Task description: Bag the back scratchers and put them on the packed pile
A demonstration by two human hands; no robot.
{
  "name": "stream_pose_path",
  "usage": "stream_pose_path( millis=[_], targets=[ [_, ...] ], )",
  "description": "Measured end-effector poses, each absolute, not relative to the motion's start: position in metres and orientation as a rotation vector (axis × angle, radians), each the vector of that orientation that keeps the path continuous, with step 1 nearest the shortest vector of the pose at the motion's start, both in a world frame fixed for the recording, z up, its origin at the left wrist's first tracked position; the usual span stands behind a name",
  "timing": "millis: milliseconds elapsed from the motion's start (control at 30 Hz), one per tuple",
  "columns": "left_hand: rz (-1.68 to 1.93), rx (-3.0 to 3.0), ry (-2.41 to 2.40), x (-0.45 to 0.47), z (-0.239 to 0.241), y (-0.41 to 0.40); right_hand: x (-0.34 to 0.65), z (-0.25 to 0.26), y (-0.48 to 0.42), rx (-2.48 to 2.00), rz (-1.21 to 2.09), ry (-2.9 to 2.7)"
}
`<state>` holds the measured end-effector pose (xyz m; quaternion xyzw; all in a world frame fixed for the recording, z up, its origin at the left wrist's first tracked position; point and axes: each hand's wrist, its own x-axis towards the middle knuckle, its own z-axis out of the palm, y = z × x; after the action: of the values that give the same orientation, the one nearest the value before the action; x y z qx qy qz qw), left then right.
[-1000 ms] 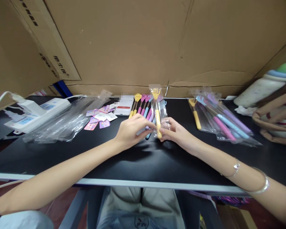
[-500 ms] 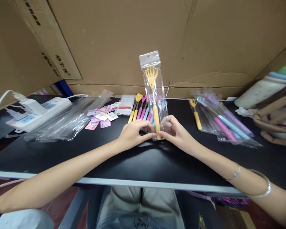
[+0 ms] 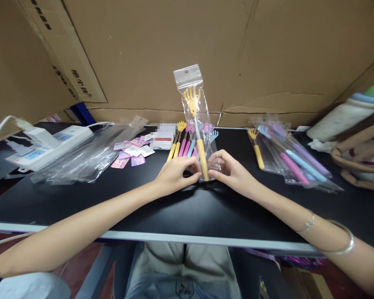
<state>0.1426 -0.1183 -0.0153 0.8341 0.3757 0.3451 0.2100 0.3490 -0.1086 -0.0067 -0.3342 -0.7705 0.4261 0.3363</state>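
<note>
A yellow back scratcher [image 3: 202, 160] stands nearly upright inside a clear plastic bag [image 3: 188, 77], its claw end up and leaning slightly left. My left hand [image 3: 177, 172] pinches the bag's lower left edge beside the handle's bottom. On the other side, my right hand [image 3: 232, 170] pinches the lower right edge between thumb and fingers. Behind the bag lie several loose back scratchers [image 3: 182, 147] in yellow, pink, blue and purple, partly hidden by the bag and my left hand.
Flat clear bags [image 3: 84, 153] lie at left beside a white power strip [image 3: 50, 147]. Small printed cards [image 3: 134, 151] are scattered near a white stack [image 3: 163, 139]. At right are bagged back scratchers [image 3: 299, 158], a loose yellow one [image 3: 258, 153] and a pale bottle [image 3: 336, 120].
The top of the bag with the yellow back scratcher has tilted a little to the left. Both hands keep their pinch at the bottom, almost in the same place.
</note>
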Motion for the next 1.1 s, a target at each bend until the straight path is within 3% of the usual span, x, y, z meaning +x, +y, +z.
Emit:
stream_pose_path(
  millis=[800, 1100],
  targets=[
    [0.983, 2.095, 0.905, 0.1435, -0.0199, -0.1132, 0.3489, -0.0050, -0.1096, -0.913, 0.994, -2.033],
    [1.019, 2.139, 0.924, 0.1441, -0.0182, -0.1149, 0.3493, -0.0071, -0.1027, -0.889, 1.334, -1.933]
  ],
)
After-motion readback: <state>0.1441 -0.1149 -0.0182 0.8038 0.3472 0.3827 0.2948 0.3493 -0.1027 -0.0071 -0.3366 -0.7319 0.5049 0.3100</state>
